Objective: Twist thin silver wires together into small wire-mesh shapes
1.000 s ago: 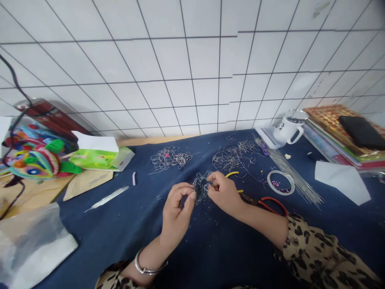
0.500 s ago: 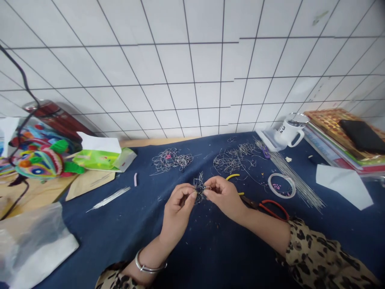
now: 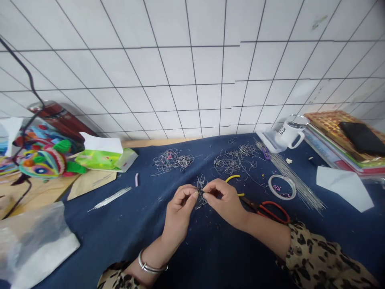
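Note:
A small tangle of thin bent wire (image 3: 200, 200) sits between my two hands, over the dark blue cloth. My left hand (image 3: 182, 208) pinches it from the left, thumb against the forefinger. From the other side my right hand (image 3: 224, 200) grips it, also in a pinch, with the fingertips of both hands nearly meeting. Loose wire ends stick up above the fingers. Just right of my right hand lie yellow-handled pliers (image 3: 233, 178), partly hidden by it, and red-handled cutters (image 3: 272, 212). Fine detail at the fingertips is too small to make out.
Behind my hands lie two heaps of curled wire (image 3: 171, 159) (image 3: 234, 158). Rightward are a ring-shaped dish (image 3: 282, 187) with pink beads, straight wires (image 3: 296, 180), a white mug (image 3: 290, 132) and stacked books (image 3: 345, 140). Leftward are thin wires (image 3: 111, 198), a tissue pack (image 3: 99, 156) and a plastic bag (image 3: 39, 245).
The wire tangle has turned a little between my fingertips, and its loose ends point differently. My right fingers have shifted slightly left and down; the view has moved a little.

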Demonstrator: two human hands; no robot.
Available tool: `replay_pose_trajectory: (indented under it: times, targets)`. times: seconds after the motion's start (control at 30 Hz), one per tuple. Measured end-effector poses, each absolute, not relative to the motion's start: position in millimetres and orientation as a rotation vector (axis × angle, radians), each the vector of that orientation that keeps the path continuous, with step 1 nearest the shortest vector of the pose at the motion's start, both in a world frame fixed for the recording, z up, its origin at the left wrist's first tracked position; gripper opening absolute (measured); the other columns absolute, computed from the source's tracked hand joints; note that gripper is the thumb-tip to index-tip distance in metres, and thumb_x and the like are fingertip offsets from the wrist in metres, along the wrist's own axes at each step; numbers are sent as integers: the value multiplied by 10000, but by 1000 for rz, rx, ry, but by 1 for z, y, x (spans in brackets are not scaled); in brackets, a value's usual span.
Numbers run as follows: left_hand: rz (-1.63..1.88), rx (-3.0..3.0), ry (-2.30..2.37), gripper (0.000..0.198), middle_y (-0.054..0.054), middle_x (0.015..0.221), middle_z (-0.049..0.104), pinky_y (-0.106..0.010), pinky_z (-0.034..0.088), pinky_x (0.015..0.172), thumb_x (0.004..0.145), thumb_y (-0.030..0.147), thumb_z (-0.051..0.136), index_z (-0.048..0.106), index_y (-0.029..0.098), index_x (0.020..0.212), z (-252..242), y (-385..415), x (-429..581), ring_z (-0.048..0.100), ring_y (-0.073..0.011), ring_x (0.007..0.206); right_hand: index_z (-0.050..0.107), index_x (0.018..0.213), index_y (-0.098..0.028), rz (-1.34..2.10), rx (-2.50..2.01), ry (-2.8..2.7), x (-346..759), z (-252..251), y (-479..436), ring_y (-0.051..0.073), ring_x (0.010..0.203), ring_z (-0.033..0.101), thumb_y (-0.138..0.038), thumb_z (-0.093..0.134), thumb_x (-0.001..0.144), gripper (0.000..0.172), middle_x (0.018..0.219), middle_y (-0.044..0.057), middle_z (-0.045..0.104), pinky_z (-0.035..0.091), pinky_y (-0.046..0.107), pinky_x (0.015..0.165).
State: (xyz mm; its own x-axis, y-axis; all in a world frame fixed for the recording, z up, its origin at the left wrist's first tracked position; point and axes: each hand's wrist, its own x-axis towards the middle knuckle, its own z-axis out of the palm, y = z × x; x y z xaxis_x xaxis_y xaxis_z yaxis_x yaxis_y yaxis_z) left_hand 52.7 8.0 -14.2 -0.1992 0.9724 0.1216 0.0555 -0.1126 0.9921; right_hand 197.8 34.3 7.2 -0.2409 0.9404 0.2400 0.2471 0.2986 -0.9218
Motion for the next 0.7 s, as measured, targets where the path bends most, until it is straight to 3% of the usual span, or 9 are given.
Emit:
replay_pose_trajectory:
  times: [0.3, 0.4, 0.7]
  targets:
    - [1442, 1066, 1235, 101, -30, 898, 532, -248, 396, 776, 806, 261, 589, 619, 165, 811, -13, 6, 55, 489, -141, 827, 566, 876, -183, 1221, -985, -1627, 197, 9, 32, 115, 734, 527, -114, 502, 773, 139, 817, 3, 559, 439, 241, 697]
    - [1457, 998, 1184, 87, -20, 906, 524, -232, 388, 753, 803, 246, 598, 622, 166, 829, -13, 6, 55, 474, -125, 805, 534, 848, -180, 1308, -948, -1550, 198, 8, 33, 101, 675, 499, -114, 501, 779, 101, 750, -17, 527, 423, 228, 640]
    - [1486, 1019, 1198, 72, -27, 972, 529, -239, 375, 824, 785, 236, 618, 614, 166, 770, -10, 5, 55, 481, -140, 896, 514, 811, -178, 1352, -960, -1504, 197, 7, 33, 94, 645, 474, -145, 562, 758, 79, 708, -32, 496, 405, 224, 606]
